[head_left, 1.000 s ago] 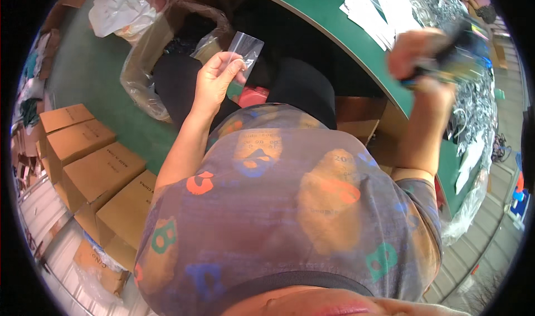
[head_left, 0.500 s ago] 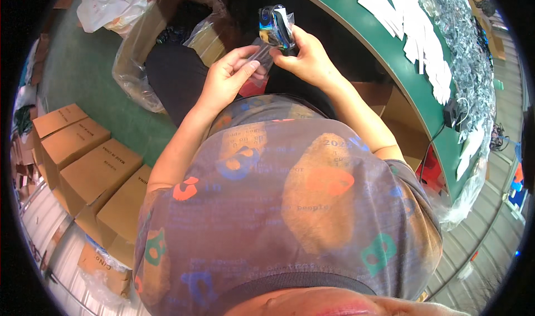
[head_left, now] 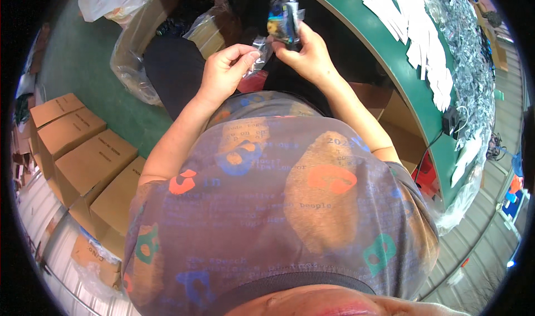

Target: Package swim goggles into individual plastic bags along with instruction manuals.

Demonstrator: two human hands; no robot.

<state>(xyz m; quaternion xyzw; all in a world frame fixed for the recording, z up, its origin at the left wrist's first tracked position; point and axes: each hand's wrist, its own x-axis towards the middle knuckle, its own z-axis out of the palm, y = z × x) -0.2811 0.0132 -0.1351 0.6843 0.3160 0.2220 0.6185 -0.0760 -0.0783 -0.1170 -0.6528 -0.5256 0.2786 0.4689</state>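
Note:
My left hand (head_left: 227, 73) pinches a small clear plastic bag (head_left: 259, 52) between thumb and forefinger, over my lap. To its right, my right hand (head_left: 307, 52) is closed around a small dark glossy pack (head_left: 282, 21) with a colourful printed face and a whitish strip along its right side. The pack stands roughly upright above my fingers. It is blurred, so I cannot tell what is inside. The bag's upper end comes close to the right thumb; whether it still touches the pack is unclear.
A green table (head_left: 384, 54) curves along the right, bearing white paper strips (head_left: 393, 15), a heap of clear plastic packets (head_left: 465, 54) and a black adapter (head_left: 449, 119) with a cable. Cardboard boxes (head_left: 95, 157) stand at left. Ahead is a plastic-lined carton (head_left: 131, 65) beside a white bag (head_left: 111, 1).
My right hand has moved slightly up and to the right with the pack, turning it a little. My left fingers have closed into a tighter pinch on the bag, and the hands are farther apart.

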